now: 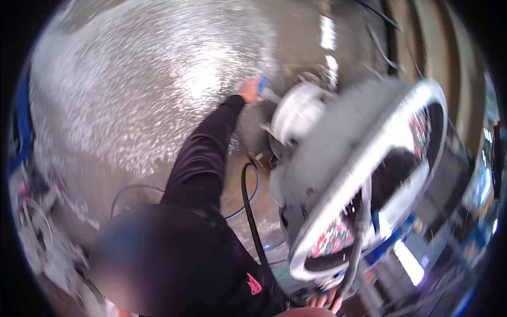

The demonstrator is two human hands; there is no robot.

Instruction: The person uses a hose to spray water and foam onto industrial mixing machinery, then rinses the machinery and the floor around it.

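Note:
A co-worker in a dark jacket with a small pink mark [254,285] fills the lower middle. The co-worker's outstretched hand [251,90] is at a blue handle [262,83] beside a white round housing [298,112]. At the lower edge, fingers [319,300] lie by a grey hose [360,235]; whose they are I cannot tell. A rounded patch of skin just below may be my right hand [306,313], with its fingers not discernible. My left hand is not in view. The hose runs over the rim of a large grey tilted bowl [351,158] holding small red, green and white pieces [332,239].
Bright, wet-looking floor [148,79] spreads across the upper left. A black hose [251,211] and a thin bluish hose [138,187] run near the co-worker. Tan ribbed panels [441,53] stand at upper right. Blue framing [24,116] edges the left. Motion blurs much of the view.

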